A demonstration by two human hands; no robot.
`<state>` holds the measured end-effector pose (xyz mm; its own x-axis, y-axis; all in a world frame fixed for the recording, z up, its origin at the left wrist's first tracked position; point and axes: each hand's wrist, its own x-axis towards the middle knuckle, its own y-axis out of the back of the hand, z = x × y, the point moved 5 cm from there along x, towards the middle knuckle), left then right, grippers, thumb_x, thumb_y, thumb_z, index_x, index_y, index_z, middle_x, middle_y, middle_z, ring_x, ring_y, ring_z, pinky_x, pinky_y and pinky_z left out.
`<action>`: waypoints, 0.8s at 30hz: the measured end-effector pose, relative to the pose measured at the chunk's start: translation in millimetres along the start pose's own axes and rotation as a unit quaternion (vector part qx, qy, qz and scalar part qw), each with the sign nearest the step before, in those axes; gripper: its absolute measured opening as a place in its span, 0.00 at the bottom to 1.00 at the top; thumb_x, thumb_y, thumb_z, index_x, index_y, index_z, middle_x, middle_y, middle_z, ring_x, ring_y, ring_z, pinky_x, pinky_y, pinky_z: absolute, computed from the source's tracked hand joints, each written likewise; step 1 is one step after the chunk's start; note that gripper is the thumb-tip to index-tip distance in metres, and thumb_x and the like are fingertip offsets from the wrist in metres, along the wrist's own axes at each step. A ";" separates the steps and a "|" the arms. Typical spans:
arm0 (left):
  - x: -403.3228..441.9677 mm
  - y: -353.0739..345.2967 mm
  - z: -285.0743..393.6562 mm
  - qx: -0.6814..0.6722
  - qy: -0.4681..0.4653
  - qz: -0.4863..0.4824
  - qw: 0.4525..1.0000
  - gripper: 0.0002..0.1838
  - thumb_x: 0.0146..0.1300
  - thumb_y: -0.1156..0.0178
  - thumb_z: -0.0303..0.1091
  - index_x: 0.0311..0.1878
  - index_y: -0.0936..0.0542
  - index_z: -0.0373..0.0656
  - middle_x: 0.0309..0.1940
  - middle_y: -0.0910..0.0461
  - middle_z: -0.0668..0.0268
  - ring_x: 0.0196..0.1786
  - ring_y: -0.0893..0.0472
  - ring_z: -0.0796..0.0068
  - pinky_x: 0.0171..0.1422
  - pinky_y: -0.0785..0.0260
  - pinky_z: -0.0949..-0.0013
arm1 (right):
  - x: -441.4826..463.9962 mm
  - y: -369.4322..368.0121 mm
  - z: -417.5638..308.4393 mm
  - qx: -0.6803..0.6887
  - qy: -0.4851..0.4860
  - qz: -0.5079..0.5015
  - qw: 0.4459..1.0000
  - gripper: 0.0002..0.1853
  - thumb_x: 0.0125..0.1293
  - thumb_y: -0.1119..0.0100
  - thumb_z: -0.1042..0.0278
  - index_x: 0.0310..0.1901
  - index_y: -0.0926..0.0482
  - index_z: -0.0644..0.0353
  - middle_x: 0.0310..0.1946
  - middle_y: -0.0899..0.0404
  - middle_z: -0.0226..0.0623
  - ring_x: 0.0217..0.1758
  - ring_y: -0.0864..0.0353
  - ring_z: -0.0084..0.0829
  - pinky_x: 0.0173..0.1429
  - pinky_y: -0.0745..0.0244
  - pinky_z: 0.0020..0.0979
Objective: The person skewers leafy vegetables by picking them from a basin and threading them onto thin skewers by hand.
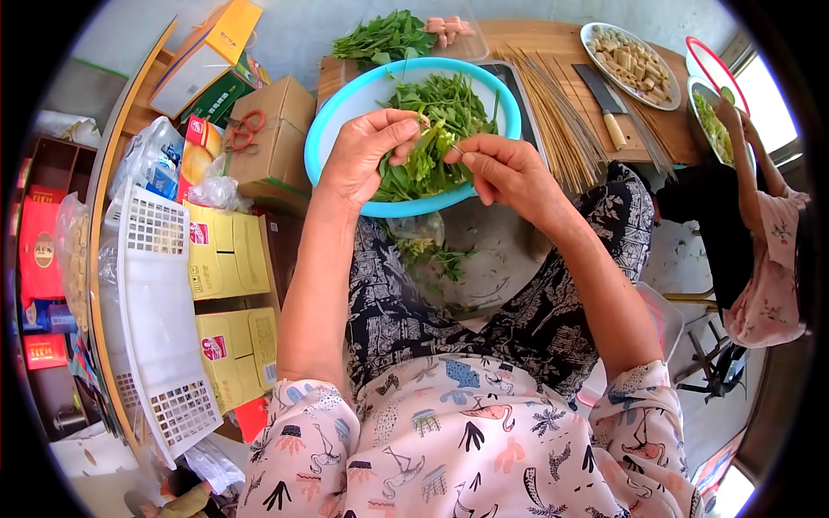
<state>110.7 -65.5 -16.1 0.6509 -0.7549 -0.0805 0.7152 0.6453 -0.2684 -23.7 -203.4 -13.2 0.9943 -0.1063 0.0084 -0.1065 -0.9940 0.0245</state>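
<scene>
A white basin with a turquoise rim [511, 104] is full of leafy green stems [453, 91]. Over its near side, my left hand [367, 155] pinches the end of a small bunch of leafy greens [436, 148] between thumb and fingers. My right hand [509, 177] is closed in a pinch at the bunch's right side, on a thin stick [456, 148] that looks like a skewer. Most of that stick is hidden by fingers and leaves. Loose leaf scraps [445, 263] lie below the basin, between my knees.
Bamboo skewers [553, 112], a cleaver [600, 95] and a plate of skewered pieces [635, 65] are on the wooden table to the right. More greens [384, 39] lie behind. Boxes [272, 129] and a white crate [160, 302] stand left. Another person [764, 268] works at right.
</scene>
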 end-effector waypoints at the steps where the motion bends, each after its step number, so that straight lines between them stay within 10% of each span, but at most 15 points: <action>1: -3.0 -0.6 1.3 0.007 -0.002 -0.011 1.000 0.10 0.62 0.37 0.30 0.43 0.20 0.35 0.29 0.22 0.68 0.27 0.29 0.82 0.30 0.39 0.78 | -2.3 -1.4 -2.1 -0.004 -0.006 -0.002 1.000 0.11 0.71 0.51 0.68 0.43 0.20 0.64 0.15 0.30 0.25 0.19 0.34 0.15 0.26 0.38 0.21; 11: -32.8 -4.9 15.5 -0.009 -0.007 -0.005 1.000 0.09 0.61 0.37 0.30 0.42 0.19 0.36 0.28 0.22 0.69 0.28 0.28 0.82 0.33 0.39 0.77 | -12.4 -20.8 -33.3 -0.006 -0.006 -0.031 0.999 0.11 0.72 0.51 0.68 0.43 0.20 0.63 0.16 0.30 0.24 0.18 0.35 0.13 0.25 0.40 0.19; 16: -42.6 -5.5 27.2 0.022 -0.121 -0.009 0.992 0.14 0.62 0.37 0.30 0.49 0.20 0.34 0.46 0.19 0.61 0.48 0.21 0.75 0.57 0.32 0.71 | -13.6 -29.0 -50.5 -0.034 -0.012 -0.053 0.998 0.11 0.72 0.51 0.66 0.41 0.20 0.62 0.14 0.31 0.24 0.17 0.37 0.13 0.23 0.44 0.19; 24: -64.6 -24.0 42.8 0.033 -0.103 -0.075 0.991 0.14 0.64 0.39 0.32 0.50 0.20 0.34 0.48 0.19 0.62 0.51 0.22 0.76 0.61 0.32 0.70 | -20.0 -34.9 -76.2 -0.049 -0.054 -0.091 0.993 0.11 0.71 0.50 0.63 0.39 0.20 0.60 0.14 0.30 0.23 0.16 0.40 0.11 0.21 0.46 0.17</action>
<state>62.4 -27.2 36.6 0.5692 -0.8073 0.1560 0.8186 0.5389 -0.1985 -40.4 -164.7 62.0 0.9914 0.0678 -0.1119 0.0804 -0.9904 0.1126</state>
